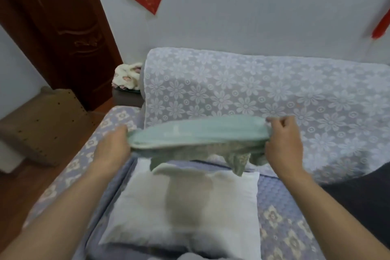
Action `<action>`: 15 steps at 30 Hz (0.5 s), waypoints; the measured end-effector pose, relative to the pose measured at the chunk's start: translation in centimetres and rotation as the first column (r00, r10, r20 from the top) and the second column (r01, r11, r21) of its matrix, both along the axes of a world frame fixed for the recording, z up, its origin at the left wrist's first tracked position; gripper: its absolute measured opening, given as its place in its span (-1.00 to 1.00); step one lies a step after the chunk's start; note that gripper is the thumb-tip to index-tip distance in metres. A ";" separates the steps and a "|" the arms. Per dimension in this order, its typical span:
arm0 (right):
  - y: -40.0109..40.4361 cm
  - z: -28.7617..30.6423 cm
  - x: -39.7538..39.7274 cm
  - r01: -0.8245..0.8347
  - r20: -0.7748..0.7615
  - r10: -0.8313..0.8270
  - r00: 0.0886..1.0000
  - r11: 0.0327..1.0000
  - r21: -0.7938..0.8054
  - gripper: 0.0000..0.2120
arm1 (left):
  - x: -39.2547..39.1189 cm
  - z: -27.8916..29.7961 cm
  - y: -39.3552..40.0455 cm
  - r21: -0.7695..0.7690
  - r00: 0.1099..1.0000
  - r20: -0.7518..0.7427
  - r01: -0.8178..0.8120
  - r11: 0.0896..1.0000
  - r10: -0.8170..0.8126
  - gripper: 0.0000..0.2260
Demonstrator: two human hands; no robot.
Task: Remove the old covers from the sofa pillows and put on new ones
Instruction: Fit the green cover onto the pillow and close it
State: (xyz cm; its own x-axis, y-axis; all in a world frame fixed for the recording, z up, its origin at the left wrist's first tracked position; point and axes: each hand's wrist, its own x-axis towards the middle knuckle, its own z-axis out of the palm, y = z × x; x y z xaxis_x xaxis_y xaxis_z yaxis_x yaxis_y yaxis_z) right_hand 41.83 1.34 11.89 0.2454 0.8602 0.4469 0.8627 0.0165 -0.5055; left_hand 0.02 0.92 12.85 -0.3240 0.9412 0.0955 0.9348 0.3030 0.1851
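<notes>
A pale green pillow cover (pixel 194 135) is stretched flat in the air between my two hands, its patterned underside hanging down in folds. My left hand (pixel 113 145) grips its left end, fingers hidden under the cloth. My right hand (pixel 283 139) pinches its right end with curled fingers. Below the cover, a bare white pillow (pixel 185 209) lies on the sofa seat (pixel 285 217), with a greyish shadow across its middle.
The sofa back (pixel 253 91) wears a white lace flower throw. A dark cushion (pixel 358 192) lies at the right. Left of the sofa stand a small table with a floral cloth bundle (pixel 126 77), a brown cardboard box (pixel 42 124) and a dark wooden door (pixel 63 27).
</notes>
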 end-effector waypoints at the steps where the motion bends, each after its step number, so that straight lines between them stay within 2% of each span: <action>1: -1.2 -2.9 0.1 -0.014 0.109 0.030 0.994 0.989 -0.149 -0.75 | -0.2 -2.2 -1.5 -0.142 0.990 -0.133 0.019 0.990 -0.038 -0.87; 2: -2.7 -6.2 0.0 -0.005 0.239 0.091 0.967 0.940 -0.340 -0.76 | -0.4 -5.0 -3.0 -0.228 0.980 -0.193 0.009 0.974 -0.054 -0.87; 3: -4.3 -9.4 -0.2 0.026 0.300 0.160 0.940 0.847 -0.531 -0.75 | -0.4 -7.8 -4.5 -0.262 0.988 -0.156 -0.020 0.965 -0.022 -0.86; 4: -6.2 -12.2 -0.4 0.060 0.290 0.197 0.936 0.725 -0.686 -0.73 | -0.2 -10.5 -6.2 -0.237 0.998 -0.048 -0.039 0.971 0.028 -0.80; 5: -8.0 -14.5 -0.6 0.076 0.249 0.207 0.946 0.606 -0.792 -0.71 | 0.1 -12.7 -7.8 -0.203 0.983 0.144 -0.086 0.975 0.117 -0.74; 6: -10.0 -16.6 -0.8 0.076 0.204 0.196 0.959 0.516 -0.853 -0.70 | 0.5 -14.7 -9.5 -0.174 0.910 0.354 -0.161 0.971 0.215 -0.69; 7: -11.3 -18.0 -0.9 0.066 0.164 0.170 0.972 0.472 -0.879 -0.70 | 1.0 -16.1 -10.9 -0.177 0.816 0.487 -0.257 0.950 0.311 -0.67; 8: -12.6 -19.2 -1.0 0.058 0.136 0.148 0.980 0.442 -0.895 -0.69 | 1.6 -17.5 -12.3 -0.223 0.726 0.558 -0.335 0.915 0.402 -0.68; 9: -13.3 -20.0 -1.1 0.052 0.114 0.122 0.986 0.425 -0.904 -0.70 | 2.1 -18.6 -13.3 -0.292 0.695 0.546 -0.365 0.884 0.468 -0.72; 10: -13.9 -20.6 -1.0 0.044 0.084 0.078 0.993 0.413 -0.910 -0.72 | 2.6 -19.4 -14.5 -0.347 0.701 0.510 -0.363 0.865 0.499 -0.75; 13: -13.9 -20.2 -0.7 -0.023 -0.095 -0.138 0.986 0.449 -0.893 -0.85 | 2.8 -20.2 -17.0 -0.442 0.817 0.343 -0.295 0.847 0.463 -0.75; 15: -13.5 -19.3 -0.8 -0.036 -0.231 -0.324 0.918 0.511 -0.859 -0.94 | 1.5 -21.1 -18.3 -0.431 0.882 0.219 -0.296 0.853 0.417 -0.66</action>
